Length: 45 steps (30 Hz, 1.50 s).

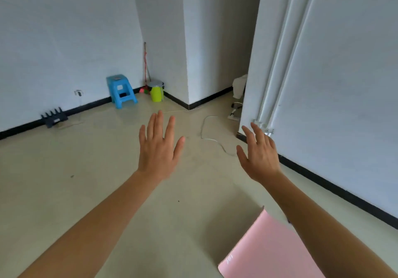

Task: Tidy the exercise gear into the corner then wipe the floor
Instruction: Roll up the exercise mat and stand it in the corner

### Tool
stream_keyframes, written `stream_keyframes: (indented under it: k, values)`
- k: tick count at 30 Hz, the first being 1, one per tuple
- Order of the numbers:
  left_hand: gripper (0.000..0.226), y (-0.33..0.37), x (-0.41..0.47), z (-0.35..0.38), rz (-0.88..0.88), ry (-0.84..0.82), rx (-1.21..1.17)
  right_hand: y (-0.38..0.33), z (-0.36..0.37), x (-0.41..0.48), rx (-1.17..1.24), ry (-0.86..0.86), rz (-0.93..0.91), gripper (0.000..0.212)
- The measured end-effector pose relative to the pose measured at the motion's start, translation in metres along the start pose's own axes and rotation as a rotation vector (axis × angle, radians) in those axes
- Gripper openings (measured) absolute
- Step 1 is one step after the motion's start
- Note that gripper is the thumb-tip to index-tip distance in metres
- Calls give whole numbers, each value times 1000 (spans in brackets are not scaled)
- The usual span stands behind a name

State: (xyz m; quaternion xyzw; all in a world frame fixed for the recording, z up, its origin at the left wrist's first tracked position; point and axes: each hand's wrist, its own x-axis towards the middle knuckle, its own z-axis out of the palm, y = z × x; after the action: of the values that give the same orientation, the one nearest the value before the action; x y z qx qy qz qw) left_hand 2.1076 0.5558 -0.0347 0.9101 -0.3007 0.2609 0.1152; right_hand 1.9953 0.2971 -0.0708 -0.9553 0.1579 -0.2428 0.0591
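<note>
Both hands out front, fingers spread wide, holding nothing: left hand (158, 146), right hand (259, 155). Pink mat (265, 254) lay flat on floor (86, 170), under right forearm, btm right.

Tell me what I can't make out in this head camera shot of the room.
Pink mat: head view, cut off by the bottom edge.
White object: head view, mostly hidden behind the wall corner.
Black spiked item: head view, too small to identify.
Red thing beside the green bin: head view, small and blurred.
</note>
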Motion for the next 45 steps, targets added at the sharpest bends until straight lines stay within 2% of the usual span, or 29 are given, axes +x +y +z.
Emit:
stream_keyframes:
  k: [3,7,10,15,21,24,27,34,39,42,45]
  values:
    - [62,29,81,47,176,-24,-105,48,-4,19,-63,80,175,58]
    - [61,103,157,119,409,-40,-255,114,1,18,-159,174,438,57]
    - [63,170,188,173,549,-99,-335,163,18,7,-200,229,627,57]
    - [66,260,227,246,828,-219,-345,246,39,5,-261,229,846,57]
    - [65,371,294,290,1090,-232,-420,297,22,14,-365,283,1067,57]
    - [66,439,289,303,1238,-267,-494,307,12,-19,-452,296,1209,57]
    - [67,501,263,312,1413,-300,-554,307,11,-64,-505,337,1435,59]
    - [67,608,185,369,1854,-413,-689,291,43,-134,-677,338,1904,58]
    - [67,651,126,442,2110,-531,-683,280,125,-134,-628,329,2278,59]
    - [67,644,94,495,2203,-624,-625,279,194,-125,-484,248,2411,59]
    - [67,624,62,561,2207,-716,-592,283,273,-123,-352,218,2476,60]
